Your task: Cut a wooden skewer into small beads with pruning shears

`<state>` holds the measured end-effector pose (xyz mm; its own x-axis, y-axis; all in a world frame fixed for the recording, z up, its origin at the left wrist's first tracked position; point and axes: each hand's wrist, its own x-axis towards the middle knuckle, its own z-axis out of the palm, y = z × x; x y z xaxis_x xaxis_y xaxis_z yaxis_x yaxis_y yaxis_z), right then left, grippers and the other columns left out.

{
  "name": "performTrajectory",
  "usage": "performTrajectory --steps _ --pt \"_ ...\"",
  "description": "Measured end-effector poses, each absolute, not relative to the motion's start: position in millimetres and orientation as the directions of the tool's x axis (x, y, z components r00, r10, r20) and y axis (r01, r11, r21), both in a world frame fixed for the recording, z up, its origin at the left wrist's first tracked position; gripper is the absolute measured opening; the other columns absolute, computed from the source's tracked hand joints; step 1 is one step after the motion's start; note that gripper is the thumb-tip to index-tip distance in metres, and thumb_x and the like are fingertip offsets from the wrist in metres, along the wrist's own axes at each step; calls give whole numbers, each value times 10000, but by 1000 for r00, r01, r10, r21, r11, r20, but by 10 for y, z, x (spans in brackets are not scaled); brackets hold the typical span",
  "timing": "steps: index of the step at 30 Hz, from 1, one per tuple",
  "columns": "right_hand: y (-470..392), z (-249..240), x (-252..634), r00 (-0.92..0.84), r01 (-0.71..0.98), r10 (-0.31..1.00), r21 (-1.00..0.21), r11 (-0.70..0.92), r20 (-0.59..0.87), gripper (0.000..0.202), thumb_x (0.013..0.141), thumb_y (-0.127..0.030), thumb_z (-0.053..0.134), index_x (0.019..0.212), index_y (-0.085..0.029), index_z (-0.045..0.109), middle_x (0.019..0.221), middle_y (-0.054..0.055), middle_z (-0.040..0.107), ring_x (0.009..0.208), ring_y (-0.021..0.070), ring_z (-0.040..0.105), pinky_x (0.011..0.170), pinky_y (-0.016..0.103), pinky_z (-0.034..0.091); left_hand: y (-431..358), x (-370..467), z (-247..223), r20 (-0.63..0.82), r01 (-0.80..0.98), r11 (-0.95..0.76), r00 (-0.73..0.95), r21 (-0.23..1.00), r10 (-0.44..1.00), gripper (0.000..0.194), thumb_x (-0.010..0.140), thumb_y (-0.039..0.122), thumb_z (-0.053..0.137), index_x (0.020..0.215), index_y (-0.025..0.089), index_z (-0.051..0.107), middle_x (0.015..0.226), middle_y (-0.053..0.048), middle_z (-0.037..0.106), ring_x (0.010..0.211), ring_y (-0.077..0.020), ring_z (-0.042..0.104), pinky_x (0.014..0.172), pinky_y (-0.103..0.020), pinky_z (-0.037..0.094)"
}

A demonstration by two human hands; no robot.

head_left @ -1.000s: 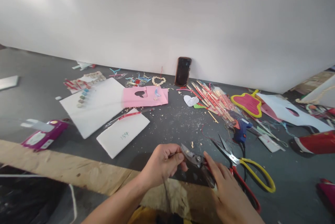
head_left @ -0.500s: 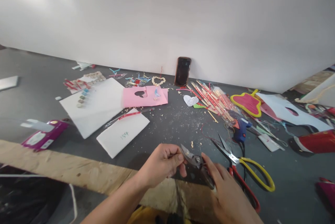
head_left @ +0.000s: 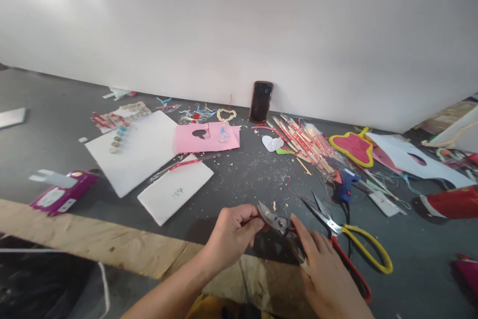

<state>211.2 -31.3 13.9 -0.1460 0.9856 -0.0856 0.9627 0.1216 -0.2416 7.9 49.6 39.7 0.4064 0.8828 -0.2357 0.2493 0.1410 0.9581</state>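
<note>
My right hand (head_left: 323,264) grips a pair of pruning shears (head_left: 277,222) by the handles, above the table's near edge. Their blades point up and to the left. My left hand (head_left: 235,234) is closed in a pinch beside the blade tip; whatever its fingers hold is hidden. Small pale wooden bits (head_left: 274,206) lie on the table just beyond the shears. To the right of my right hand rest scissors (head_left: 338,228) with one yellow and one red handle, blades apart.
A blue glue gun (head_left: 344,185) and a bundle of wrapped chopsticks (head_left: 298,140) lie at right. A phone (head_left: 261,102) leans against the white board (head_left: 239,35). Pink card (head_left: 182,139), a white sheet (head_left: 142,159), a foam piece (head_left: 175,189) and a purple tool (head_left: 67,192) lie left.
The shears' handles have spread a little and my right fingers have shifted with them. My left hand's fingers have drawn in, staying near the blade tip. The table items have not moved.
</note>
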Motion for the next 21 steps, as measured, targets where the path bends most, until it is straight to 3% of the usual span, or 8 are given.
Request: performTrajectory --steps 7,15,21 --pt "-350 43 2139 -176 960 981 -237 151 -88 907 619 -5 384 1441 -227 74 1172 101 532 1020 256 512 831 408 460 497 46 396 -259 98 242 493 965 830 269 815 317 485 682 115 604 604 -25 610 409 -44 370 416 -180 283" --pt "-353 103 2083 -144 970 981 -215 115 -127 831 644 -19 404 1429 -177 182 1044 123 587 867 234 579 772 357 471 511 55 455 -330 103 323 496 941 803 252 793 320 499 672 114 579 670 -60 650 403 -38 359 401 -185 267" --pt "-386 -20 1995 -157 973 975 -194 126 -155 774 669 -63 441 1411 -170 246 1008 108 644 821 218 625 705 285 475 507 48 375 -357 116 345 479 931 802 269 800 328 491 659 119 583 609 -27 611 394 -38 340 393 -184 245"
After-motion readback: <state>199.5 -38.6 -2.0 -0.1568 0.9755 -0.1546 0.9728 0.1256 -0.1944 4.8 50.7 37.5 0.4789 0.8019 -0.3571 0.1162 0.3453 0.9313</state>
